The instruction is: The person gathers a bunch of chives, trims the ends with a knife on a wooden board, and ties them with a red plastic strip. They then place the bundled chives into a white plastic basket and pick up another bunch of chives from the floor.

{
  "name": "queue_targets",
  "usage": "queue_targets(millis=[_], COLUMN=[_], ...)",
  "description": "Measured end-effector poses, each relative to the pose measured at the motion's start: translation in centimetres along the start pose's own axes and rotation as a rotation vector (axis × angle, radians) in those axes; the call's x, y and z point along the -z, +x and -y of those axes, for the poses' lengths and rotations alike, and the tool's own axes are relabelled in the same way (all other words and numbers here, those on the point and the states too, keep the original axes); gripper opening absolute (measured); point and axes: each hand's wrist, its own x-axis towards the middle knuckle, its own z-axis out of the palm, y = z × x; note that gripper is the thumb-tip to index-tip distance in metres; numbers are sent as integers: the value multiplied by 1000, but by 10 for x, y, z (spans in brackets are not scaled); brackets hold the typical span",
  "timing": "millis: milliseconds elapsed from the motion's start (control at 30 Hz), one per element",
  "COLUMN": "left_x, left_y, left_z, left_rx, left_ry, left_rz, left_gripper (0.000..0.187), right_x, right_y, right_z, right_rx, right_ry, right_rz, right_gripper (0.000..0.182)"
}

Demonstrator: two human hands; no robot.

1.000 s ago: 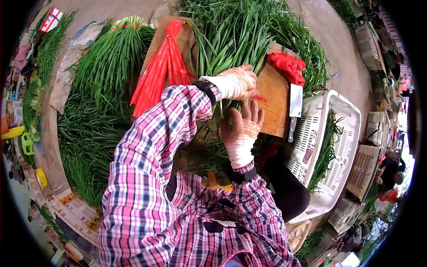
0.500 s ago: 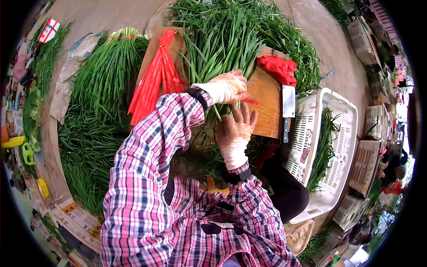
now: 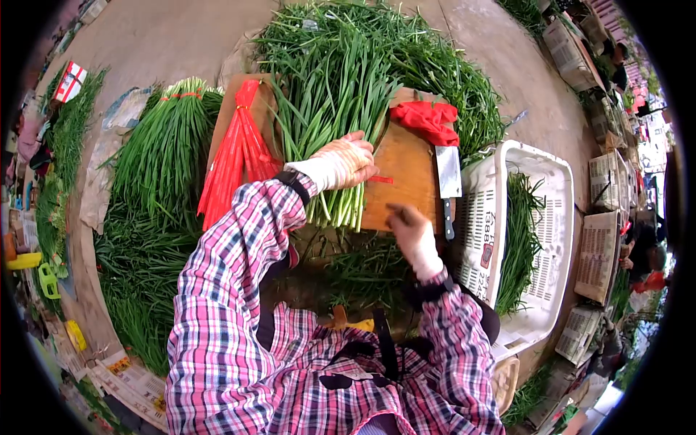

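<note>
A bunch of garlic chives (image 3: pixel 341 94) lies across the wooden board (image 3: pixel 399 167), pale cut-looking ends towards me. My left hand (image 3: pixel 341 163), wrapped in whitish tape, is closed over the bunch near those ends. My right hand (image 3: pixel 415 235), also wrapped, hovers by the board's near edge, apart from the chives. Its fingers look curled but are blurred. To its right, a knife (image 3: pixel 448 174) with a black handle rests at the board's edge. Red strips tied at the top (image 3: pixel 245 148) hang on the left of the board, and a red cloth (image 3: pixel 426 120) lies at its upper right.
A white plastic crate (image 3: pixel 547 290) with chives inside stands at right. Loose chives (image 3: pixel 449 87) are heaped behind the board. On the left lie a tied bunch (image 3: pixel 170 145) and more greens (image 3: pixel 138 268). Newspaper (image 3: pixel 130 384) is at lower left.
My right hand has pulled away from the bunch's ends and moved right. The pale ends now lie lined up below my left hand, which stays on the bunch. The whole view has shifted slightly.
</note>
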Motion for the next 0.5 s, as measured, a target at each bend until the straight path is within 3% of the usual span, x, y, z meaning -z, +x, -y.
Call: queue_targets(millis=[100,200,400,500], left_x=[8,11,13,15], left_y=[-2,-3,-5,-4], left_z=[0,-2,-6,-8], left_rx=[9,15,28,0], left_ry=[-29,-55,-118,-96], left_rz=[8,42,37,21], left_gripper=[15,10,10,11], right_x=[-13,-22,7,10], right_y=[62,83,76,67], right_z=[-19,-34,-13,-19], right_rx=[-123,214,-170,-84], right_ry=[327,68,403,269], right_rz=[-75,-107,-133,15], right_gripper=[38,44,45,44])
